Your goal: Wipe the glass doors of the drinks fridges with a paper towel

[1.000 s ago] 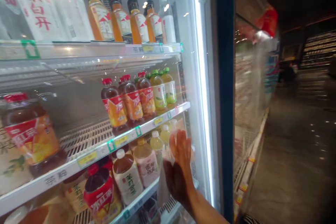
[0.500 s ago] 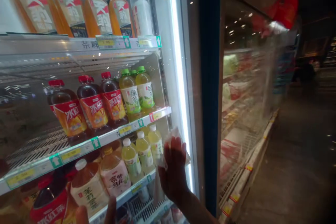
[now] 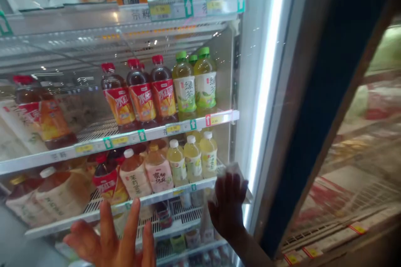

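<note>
My right hand (image 3: 228, 208) lies flat against the glass door of a lit drinks fridge, keeping a thin pale cloth (image 3: 239, 173) pressed under its fingers. Part of the cloth shows past the fingertips and beside the wrist side; the palm hides the rest. Low in the view, my left hand (image 3: 114, 242) has its fingers spread and holds nothing. Whether it touches the glass I cannot tell. Behind the glass, nearest the right hand, stand small yellow drink bottles with white caps (image 3: 208, 154). Above the left hand is a bottle with a pink label (image 3: 159, 173).
Shelves carry red-capped tea bottles (image 3: 119, 98) and green-capped tea bottles (image 3: 205, 79). A bright light strip (image 3: 266, 79) runs down the fridge's right side, beside a dark frame (image 3: 313, 104). Another glass-fronted case (image 3: 351, 167) stands to the right.
The view has swung left, so more of the fridge's left side shows. My left hand has risen further into view with fingers spread. My right hand stays on the cloth at the glass.
</note>
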Demonstrator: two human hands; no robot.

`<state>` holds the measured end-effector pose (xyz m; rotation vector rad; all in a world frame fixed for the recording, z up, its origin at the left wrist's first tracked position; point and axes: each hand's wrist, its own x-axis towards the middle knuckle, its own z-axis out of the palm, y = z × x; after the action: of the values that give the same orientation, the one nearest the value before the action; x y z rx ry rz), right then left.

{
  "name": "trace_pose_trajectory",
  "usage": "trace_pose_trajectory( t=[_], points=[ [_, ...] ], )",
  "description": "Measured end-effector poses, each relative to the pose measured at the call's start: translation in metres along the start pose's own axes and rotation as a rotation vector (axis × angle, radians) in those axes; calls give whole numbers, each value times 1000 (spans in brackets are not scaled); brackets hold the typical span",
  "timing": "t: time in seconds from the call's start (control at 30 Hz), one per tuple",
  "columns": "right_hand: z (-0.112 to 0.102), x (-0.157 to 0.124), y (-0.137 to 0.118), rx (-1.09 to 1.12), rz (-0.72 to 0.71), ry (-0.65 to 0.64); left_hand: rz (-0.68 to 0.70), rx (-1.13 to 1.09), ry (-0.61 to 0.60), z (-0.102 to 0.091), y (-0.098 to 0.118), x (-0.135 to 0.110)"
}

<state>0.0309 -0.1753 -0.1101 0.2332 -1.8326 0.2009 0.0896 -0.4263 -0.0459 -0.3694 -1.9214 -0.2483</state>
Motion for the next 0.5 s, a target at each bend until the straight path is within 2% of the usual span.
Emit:
trace_pose_trajectory(
  t=[0.07,0.1,0.2,0.27,0.33,0.4,0.5],
  points=[
    [5,-34,-8,4,-44,-21,8,62,-14,-11,-18,-5],
    [6,-39,-13,10,-33,-23,7,90,-22,-14,-27,-8],
    [7,-19,-31,38,80,-21,6,124,-45,-16,-57,-21],
    [11,-8,-52,65,89,-23,14,118,-55,-9,-77,-34],
    [18,-21,-78,95,-26,-49,35,104,-59,1,-94,-49],
    [28,-52,-98,120,-235,-101,70,86,-49,12,-108,-66],
    [44,-88,-98,122,-466,-149,172,73,-15,25,-131,-98]
  ],
)
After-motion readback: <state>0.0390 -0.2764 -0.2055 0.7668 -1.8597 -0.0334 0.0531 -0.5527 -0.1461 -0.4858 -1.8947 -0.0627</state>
